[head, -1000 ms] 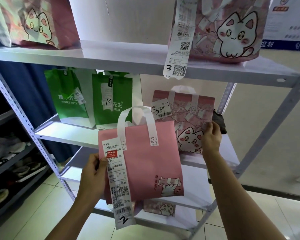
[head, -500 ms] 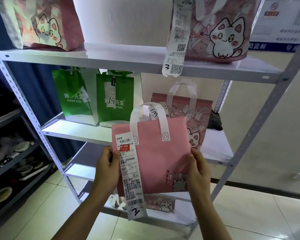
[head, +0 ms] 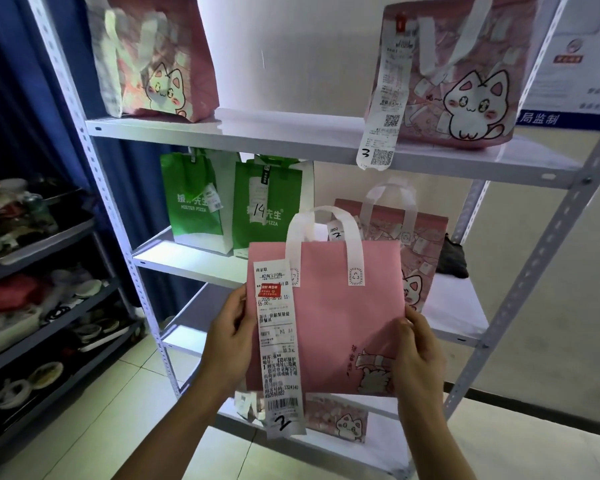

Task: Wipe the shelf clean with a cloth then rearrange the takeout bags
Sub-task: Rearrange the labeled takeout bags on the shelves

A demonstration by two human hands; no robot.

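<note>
My left hand [head: 229,341] and right hand [head: 418,355] grip the pink fabric takeout bag [head: 336,317] by its sides. The wiping seems finished; I think this bag is not yet placed on the white metal shelf [head: 194,263].

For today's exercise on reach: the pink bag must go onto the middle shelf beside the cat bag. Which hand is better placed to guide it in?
Probably the right hand: it grips the pink bag on the edge nearest the cat bag; the left hand holds the far edge.
</note>
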